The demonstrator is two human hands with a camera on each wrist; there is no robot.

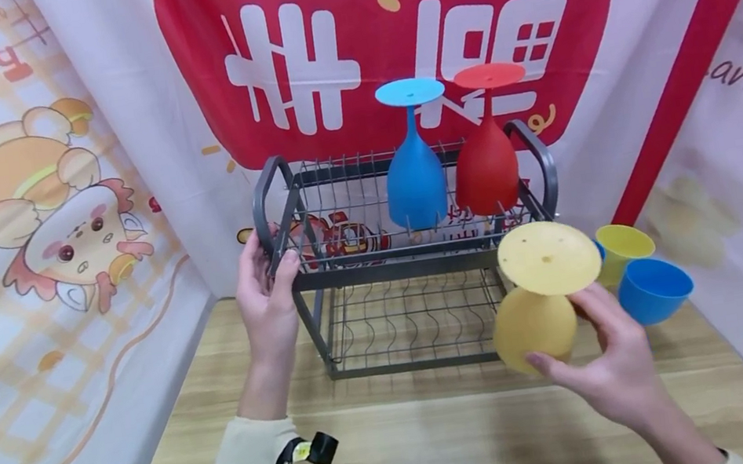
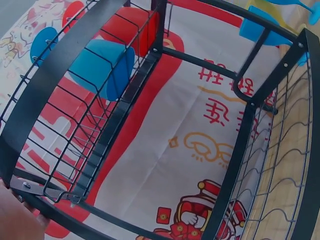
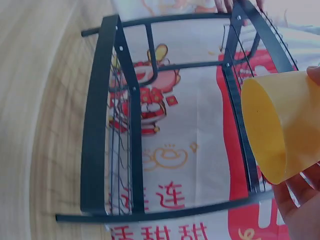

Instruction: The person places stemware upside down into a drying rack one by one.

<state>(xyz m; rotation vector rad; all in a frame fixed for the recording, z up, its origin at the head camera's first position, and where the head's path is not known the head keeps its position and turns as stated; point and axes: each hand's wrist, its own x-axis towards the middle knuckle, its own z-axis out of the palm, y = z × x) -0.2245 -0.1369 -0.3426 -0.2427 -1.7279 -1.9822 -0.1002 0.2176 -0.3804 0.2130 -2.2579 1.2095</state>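
In the head view, a blue and a red plastic-looking goblet, the blue goblet (image 1: 416,186) and red goblet (image 1: 487,168), are standing inverted in the dark metal two-tier rack's (image 1: 384,271) upper tier; we are holding the pale-yellow goblet (image 1: 535,328), base up, outside it. Our left hand (image 1: 266,294) is gripping the rack's left end; our right hand (image 1: 610,357) is pinching the yellow bowl. In the left-wrist view, two bowls are sitting behind wires. In the right-wrist view, the yellow mouth is showing.

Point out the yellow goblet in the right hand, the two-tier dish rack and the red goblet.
Yellow goblet (image 1: 533,325): head view, on its bowl.
Two-tier dish rack (image 1: 391,270): head view, on the upper tier's front bar.
Red goblet (image 1: 487,166): head view, on its upside-down bowl.
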